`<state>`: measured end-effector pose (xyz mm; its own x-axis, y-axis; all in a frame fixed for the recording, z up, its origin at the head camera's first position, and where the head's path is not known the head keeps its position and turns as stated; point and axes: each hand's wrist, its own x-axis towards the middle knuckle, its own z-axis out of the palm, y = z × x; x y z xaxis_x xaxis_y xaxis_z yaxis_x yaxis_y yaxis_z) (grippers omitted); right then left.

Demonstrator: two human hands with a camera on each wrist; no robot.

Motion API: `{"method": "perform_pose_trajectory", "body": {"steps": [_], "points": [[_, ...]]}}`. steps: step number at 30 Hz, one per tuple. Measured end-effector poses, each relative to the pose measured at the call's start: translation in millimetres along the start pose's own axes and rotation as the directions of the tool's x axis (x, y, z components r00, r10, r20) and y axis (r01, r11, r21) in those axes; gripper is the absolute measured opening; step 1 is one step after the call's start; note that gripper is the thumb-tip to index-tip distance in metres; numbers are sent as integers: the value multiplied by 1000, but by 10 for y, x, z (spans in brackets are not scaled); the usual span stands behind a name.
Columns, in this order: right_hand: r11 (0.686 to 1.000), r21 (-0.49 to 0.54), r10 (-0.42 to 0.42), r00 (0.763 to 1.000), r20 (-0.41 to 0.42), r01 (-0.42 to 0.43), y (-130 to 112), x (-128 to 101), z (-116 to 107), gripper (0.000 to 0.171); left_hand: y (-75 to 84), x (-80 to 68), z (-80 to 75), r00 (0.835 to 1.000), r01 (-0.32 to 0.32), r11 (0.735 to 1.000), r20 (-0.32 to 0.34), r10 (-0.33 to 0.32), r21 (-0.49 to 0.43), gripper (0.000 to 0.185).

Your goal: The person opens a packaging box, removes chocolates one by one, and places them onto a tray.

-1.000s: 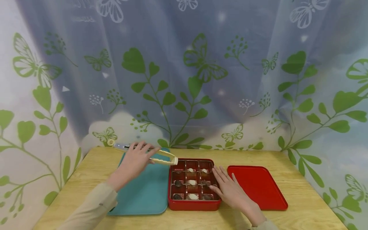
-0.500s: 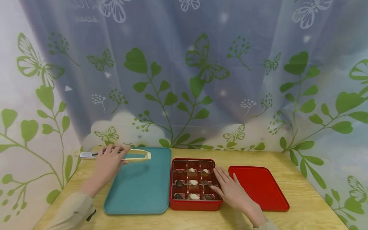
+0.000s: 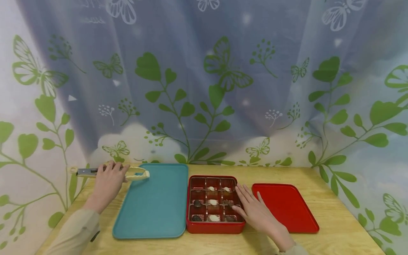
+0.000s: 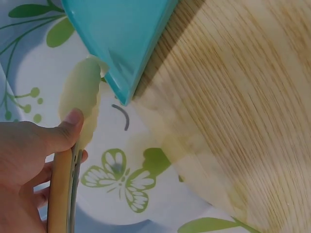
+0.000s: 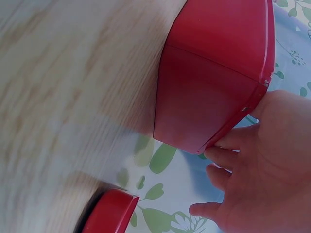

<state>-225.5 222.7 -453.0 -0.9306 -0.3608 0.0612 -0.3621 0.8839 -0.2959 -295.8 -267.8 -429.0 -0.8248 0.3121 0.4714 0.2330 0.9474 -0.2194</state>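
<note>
At the table's far left corner, the tongs (image 3: 111, 173) were held by the left hand (image 3: 106, 184), fingers and thumb curled round the shaft. Their cream tips (image 3: 140, 174) lay over the far left corner of the teal tray (image 3: 153, 209); the metal handle end projected past the table's left edge. From the left wrist view, the thumb (image 4: 65, 128) pressed the upper arm of the tongs (image 4: 73, 160), and the arms appeared nearly closed. No item was visible between the tips.

The red box (image 3: 215, 226) sat at the table's middle, just beside the tray's right edge. Its compartments held several small light and dark pieces. The right hand (image 3: 255, 212) rested flat on the box's right rim, fingers straight and spread, gripping nothing. The red lid (image 3: 287, 209) lay just beside the box, toward the table's right edge.

Probable faults from this position:
- The grip sat mid-shaft with the handle overhanging the edge. A loosened thumb could let the tongs tip off the table.
- The tips, if dragged, could catch the tray's raised rim and shift the tray against the box.
- The right hand only pressed down. A sideways knock could slide the box and jolt the pieces out of their compartments.
</note>
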Motion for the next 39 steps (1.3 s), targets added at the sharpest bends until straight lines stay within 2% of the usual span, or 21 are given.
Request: {"method": "perform_pose_trajectory", "body": {"steps": [7, 15, 19, 22, 27, 30, 39], "points": [[1000, 4, -9, 1000, 2, 9, -28, 5, -7, 73, -32, 22, 40, 997, 25, 1000, 77, -25, 1, 39], [1000, 5, -10, 1000, 2, 10, -47, 7, -16, 74, -47, 8, 72, 992, 30, 999, 121, -27, -22, 45], [1000, 3, -10, 1000, 1, 10, -51, 8, -14, 73, -55, -19, 80, 993, 42, 998, 108, -38, -35, 51], [1000, 2, -6, 1000, 1, 6, -45, 3, -19, 73, -30, -24, 31, 998, 25, 999, 65, -22, -42, 52], [1000, -3, 6, 1000, 5, -6, -14, 7, -22, 74, 162, 7, -192, 1000, -22, 998, -6, 22, -52, 59], [1000, -9, 10, 1000, 5, -10, -4, 10, -16, 74, 311, 41, -296, 999, -43, 998, -22, 42, -53, 62], [1000, -2, 0, 1000, -7, 0, 4, 5, 11, 74, 698, 150, -372, 988, -123, 992, -98, 118, -38, 65]]}}
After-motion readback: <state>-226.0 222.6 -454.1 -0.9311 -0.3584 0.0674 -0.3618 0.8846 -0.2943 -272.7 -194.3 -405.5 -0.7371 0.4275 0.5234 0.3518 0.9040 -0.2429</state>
